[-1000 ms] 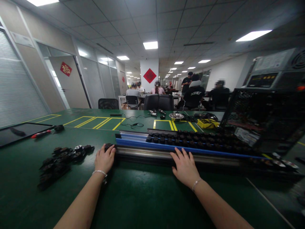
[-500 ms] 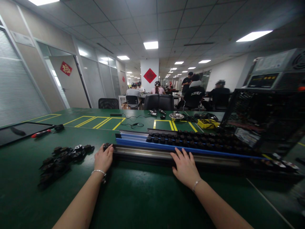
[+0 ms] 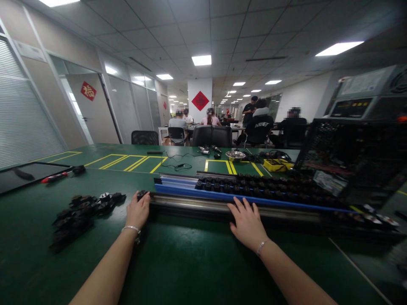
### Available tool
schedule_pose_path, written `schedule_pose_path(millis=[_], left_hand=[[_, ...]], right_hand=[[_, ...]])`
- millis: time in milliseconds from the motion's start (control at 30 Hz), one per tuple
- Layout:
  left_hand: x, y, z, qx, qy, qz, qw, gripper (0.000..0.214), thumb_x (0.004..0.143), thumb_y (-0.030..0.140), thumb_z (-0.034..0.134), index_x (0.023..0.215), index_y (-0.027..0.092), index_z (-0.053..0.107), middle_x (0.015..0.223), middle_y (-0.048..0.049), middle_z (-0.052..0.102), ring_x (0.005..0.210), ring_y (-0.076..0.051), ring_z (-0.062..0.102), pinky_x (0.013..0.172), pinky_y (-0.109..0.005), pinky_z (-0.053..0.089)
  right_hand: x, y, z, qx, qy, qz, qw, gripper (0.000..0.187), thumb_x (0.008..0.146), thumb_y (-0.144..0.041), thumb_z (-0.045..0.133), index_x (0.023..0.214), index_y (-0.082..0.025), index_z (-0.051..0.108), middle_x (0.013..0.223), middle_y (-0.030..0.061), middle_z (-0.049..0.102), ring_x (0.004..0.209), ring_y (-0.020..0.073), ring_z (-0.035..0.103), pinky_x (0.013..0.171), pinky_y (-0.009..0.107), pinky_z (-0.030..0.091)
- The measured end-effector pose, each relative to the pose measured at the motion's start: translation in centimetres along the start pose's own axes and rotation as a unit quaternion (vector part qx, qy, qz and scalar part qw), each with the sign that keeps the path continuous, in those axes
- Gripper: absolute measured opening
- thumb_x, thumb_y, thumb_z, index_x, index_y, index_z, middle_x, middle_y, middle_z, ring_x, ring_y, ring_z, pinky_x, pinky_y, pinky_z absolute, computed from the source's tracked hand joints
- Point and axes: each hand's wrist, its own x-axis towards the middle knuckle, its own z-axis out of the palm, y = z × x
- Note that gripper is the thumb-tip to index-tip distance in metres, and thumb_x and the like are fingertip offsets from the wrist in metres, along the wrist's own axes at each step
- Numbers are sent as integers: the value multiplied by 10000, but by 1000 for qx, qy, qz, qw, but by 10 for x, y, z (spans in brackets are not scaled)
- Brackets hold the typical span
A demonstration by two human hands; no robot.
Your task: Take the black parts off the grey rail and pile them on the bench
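Note:
A long metal rail (image 3: pixel 197 203) with a dark front side lies across the green table in front of me. At its left end my left hand (image 3: pixel 137 212) pinches a small black part (image 3: pixel 142 195) against the rail's end. Farther right, my right hand (image 3: pixel 248 222) rests with spread fingers on the rail's top. Just behind runs a blue-edged rail (image 3: pixel 178 189), with rows of small black parts (image 3: pixel 235 186) beside it. To the left of my left hand lies a loose pile of black parts (image 3: pixel 76 216).
A red-handled tool (image 3: pixel 55 178) and a dark flat panel (image 3: pixel 22 178) lie at the left. Toward the back are a metal bowl (image 3: pixel 235 155), cables and a yellow item (image 3: pixel 278 164). An open computer case (image 3: pixel 349 156) stands at the right. Several people sit beyond the table.
My left hand has shifted very slightly left at the rail's end. The right hand and the rail look unmoved.

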Motion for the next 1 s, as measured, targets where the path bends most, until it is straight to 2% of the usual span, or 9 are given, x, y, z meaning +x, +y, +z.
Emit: schedule_pose_path(millis=[733,1000], left_hand=[[5,-4,3,-99,18,-33,994,481,865,406,269,1144,178,587,1403,-97,336,1291,-250,294,1062,-402,232],[7,-9,7,-108,7,-31,994,509,870,424,239,1171,172,564,1429,-80,292,1326,-219,218,1082,-377,186]], right_hand=[[1,-1,-4,-2,-21,9,1000,539,738,-303,489,1272,-272,423,1419,52,301,1289,312,202,1021,505,81],[0,0,-2,-1,-9,5,1000,533,733,-292,488,1263,-266,433,1417,51,305,1288,311,200,1020,504,85]])
